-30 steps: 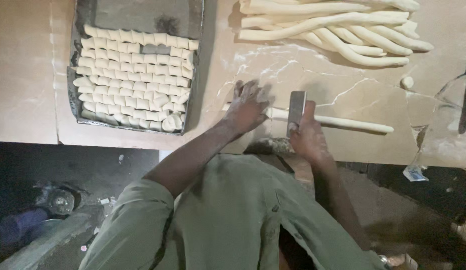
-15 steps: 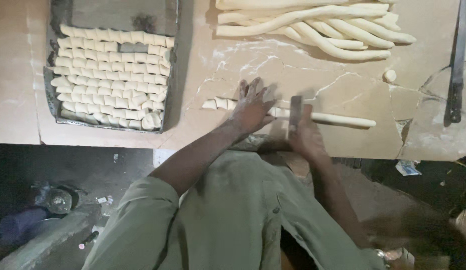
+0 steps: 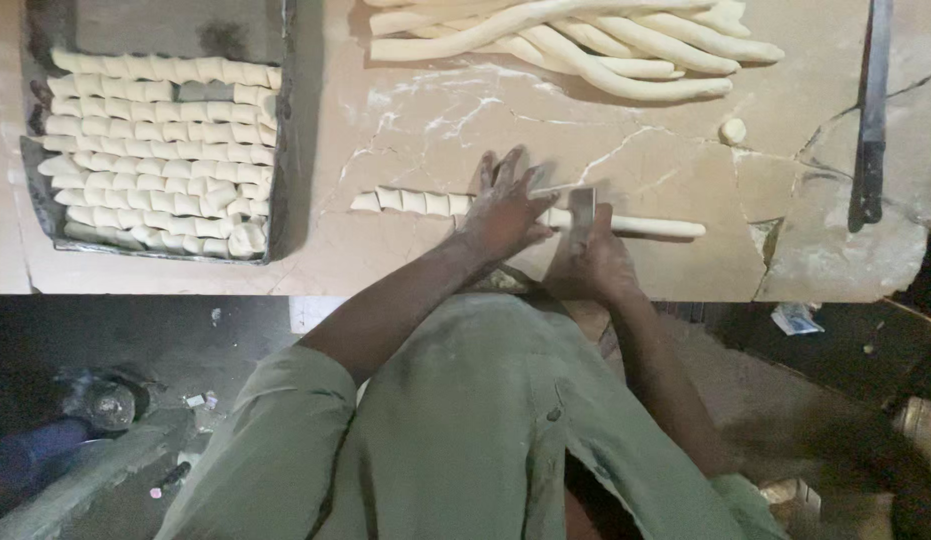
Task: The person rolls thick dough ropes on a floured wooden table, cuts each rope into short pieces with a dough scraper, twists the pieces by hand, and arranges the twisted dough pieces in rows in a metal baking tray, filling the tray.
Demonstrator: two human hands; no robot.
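More cut pieces [image 3: 410, 201] now trail left of your left hand [image 3: 505, 208], its fingers spread flat on the dough rope [image 3: 645, 227], your right hand [image 3: 595, 262] gripping the metal scraper [image 3: 581, 217] just beside it, tray [image 3: 277, 130] far left.

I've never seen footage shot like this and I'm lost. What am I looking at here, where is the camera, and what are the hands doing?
The camera sits on a person's head and looks straight down, so you see their own arms and lap. No machine is involved, only two bare hands. The left hand presses flat on a long dough rope lying on a cracked stone table. The right hand holds a small flat metal cutter upright against the rope. Left of the hands lie cut dough pieces in a row. A metal tray at the far left holds rows of similar pieces. More uncut ropes are piled at the top, and a long dark tool lies at the right.
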